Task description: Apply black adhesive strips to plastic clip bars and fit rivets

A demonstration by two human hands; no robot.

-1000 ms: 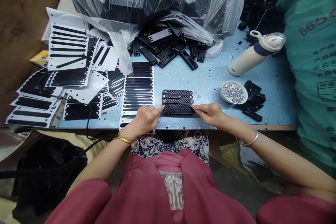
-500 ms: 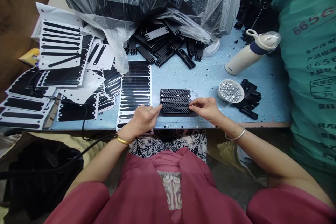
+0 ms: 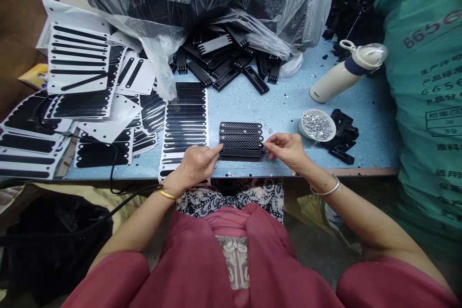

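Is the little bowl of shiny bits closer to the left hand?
No, the bowl sits near the right hand, while the left hand is across the black textured strips from it.

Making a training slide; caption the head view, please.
Left hand and right hand at opposite ends of black latticed strips, a bowl of silvery bits nearby.

The table point(image 3: 281, 106) is pale blue, sprinkled with white and darker specks. The lattice-patterned strips point(image 3: 241, 146) are black, dotted with silver. The small bits point(image 3: 317, 125) are silver, their bowl point(image 3: 301, 129) off-white. The bottle point(image 3: 329, 83) is cream with a navy band point(image 3: 352, 66); the sack point(image 3: 418, 106) at right is green, printed red and black. The top point(image 3: 195, 250) is dusky red, the skirt point(image 3: 269, 197) black-and-white, swirled.
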